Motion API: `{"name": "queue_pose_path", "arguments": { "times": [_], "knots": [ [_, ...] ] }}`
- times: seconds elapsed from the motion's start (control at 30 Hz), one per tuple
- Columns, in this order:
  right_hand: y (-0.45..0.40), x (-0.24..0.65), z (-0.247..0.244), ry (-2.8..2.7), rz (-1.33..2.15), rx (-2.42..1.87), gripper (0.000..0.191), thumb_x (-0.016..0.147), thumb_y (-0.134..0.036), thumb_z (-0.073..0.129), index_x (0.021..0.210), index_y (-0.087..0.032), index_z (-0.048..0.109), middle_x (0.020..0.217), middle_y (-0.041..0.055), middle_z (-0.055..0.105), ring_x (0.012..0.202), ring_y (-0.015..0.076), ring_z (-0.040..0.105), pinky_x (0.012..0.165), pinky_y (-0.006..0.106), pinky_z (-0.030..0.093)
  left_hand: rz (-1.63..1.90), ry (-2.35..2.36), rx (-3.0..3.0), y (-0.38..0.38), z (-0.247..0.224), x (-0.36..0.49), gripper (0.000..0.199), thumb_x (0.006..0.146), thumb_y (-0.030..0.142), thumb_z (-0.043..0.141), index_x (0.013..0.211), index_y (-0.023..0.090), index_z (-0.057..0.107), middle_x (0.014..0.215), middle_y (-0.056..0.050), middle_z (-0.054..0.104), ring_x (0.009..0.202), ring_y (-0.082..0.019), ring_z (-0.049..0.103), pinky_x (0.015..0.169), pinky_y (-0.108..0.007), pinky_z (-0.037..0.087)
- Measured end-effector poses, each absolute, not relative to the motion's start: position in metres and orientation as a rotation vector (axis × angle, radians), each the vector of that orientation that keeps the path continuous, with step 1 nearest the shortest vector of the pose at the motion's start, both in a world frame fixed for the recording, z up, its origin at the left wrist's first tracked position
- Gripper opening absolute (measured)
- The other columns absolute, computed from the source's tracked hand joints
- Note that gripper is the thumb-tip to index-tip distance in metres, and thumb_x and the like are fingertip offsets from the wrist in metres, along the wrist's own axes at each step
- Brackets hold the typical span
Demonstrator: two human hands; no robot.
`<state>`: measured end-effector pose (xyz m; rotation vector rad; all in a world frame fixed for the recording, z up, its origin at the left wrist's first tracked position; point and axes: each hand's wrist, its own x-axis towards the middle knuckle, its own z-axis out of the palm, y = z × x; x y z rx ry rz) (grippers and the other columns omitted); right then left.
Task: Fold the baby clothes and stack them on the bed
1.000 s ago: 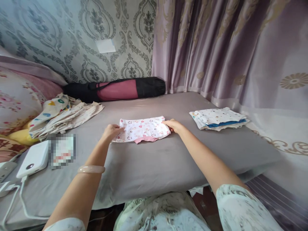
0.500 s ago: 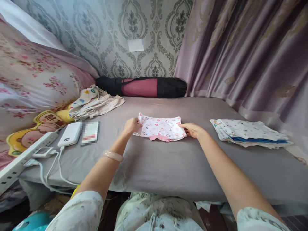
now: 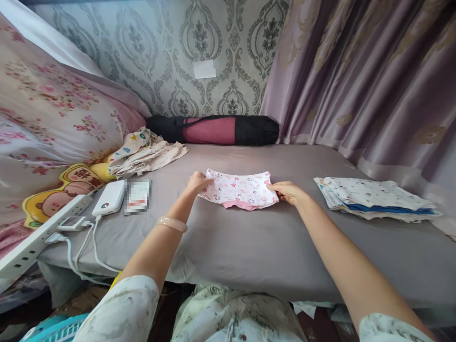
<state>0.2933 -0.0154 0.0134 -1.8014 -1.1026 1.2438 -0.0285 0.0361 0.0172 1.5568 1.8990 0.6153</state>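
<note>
Small white underpants (image 3: 239,187) with a pink and grey print and pink trim lie spread on the grey sheet in front of me. My left hand (image 3: 198,182), below a pale bangle (image 3: 172,224), pinches their left side with the thumb on top. At the opposite side my right hand (image 3: 288,191) grips the edge between thumb and fingers. The pink crotch part points toward me. Some fingertips are hidden under the cloth.
A stack of folded clothes (image 3: 377,197) lies at right. At left are a white power bank (image 3: 109,197), a blurred packet (image 3: 137,195), a power strip (image 3: 46,232) with cables and crumpled clothes (image 3: 149,159). A black and red rolled bag (image 3: 210,130) lies along the wall.
My left thumb has come over the top of the underpants' left side. Both hands keep hold of the garment. The whole view has shifted slightly.
</note>
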Motion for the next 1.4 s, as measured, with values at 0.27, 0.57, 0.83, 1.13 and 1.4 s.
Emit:
{"name": "queue_pose_path", "arguments": {
  "times": [0.27,0.57,0.83,1.13,1.4],
  "knots": [
    [-0.033,0.326,0.054,-1.162,0.974,-1.835,0.027,0.063,-0.032,0.084,0.062,-0.014,0.064,0.044,-0.006,0.048,0.042,0.0051,0.036,0.039,0.02,0.022,0.842,1.556,1.686,0.036,0.064,0.022,0.022,0.057,0.033,0.074,0.056,0.016,0.061,0.042,0.006,0.041,0.043,-0.009,0.041,0.043,-0.021,0.024],
    [-0.072,0.429,0.128,-1.03,0.617,-2.121,0.014,0.068,-0.023,0.078,0.069,-0.015,0.067,0.054,-0.0048,0.054,0.05,0.0067,0.044,0.047,0.019,0.031,0.84,1.129,1.475,0.028,0.091,0.143,0.019,0.057,0.028,0.075,0.059,0.014,0.062,0.045,0.003,0.051,0.039,-0.007,0.043,0.038,-0.017,0.028],
    [-0.086,0.544,0.154,-0.9,0.137,-2.474,0.016,0.071,-0.023,0.07,0.08,-0.01,0.069,0.067,0.0053,0.062,0.066,0.0184,0.061,0.054,0.025,0.042,0.817,0.939,1.221,0.014,0.088,0.273,0.016,0.058,0.018,0.076,0.061,0.014,0.061,0.05,0.001,0.058,0.042,-0.01,0.051,0.046,-0.022,0.044],
    [-0.097,0.598,0.153,-0.981,-0.141,-2.785,0.039,0.086,-0.038,0.059,0.114,-0.013,0.067,0.116,0.0177,0.066,0.104,0.0287,0.063,0.083,0.034,0.048,0.753,0.811,1.026,-0.004,0.051,0.361,0.021,0.063,0.02,0.076,0.07,0.016,0.057,0.051,0.004,0.055,0.04,-0.008,0.05,0.046,-0.022,0.044],
    [-0.102,0.63,0.126,-0.922,-0.098,-2.782,0.038,0.09,-0.04,0.055,0.117,-0.016,0.067,0.123,0.0154,0.064,0.11,0.0278,0.06,0.089,0.035,0.047,0.716,0.846,0.939,-0.004,0.025,0.38,0.036,0.062,0.025,0.082,0.087,0.016,0.059,0.059,0.005,0.058,0.043,-0.008,0.054,0.049,-0.021,0.045]
  ]
}}
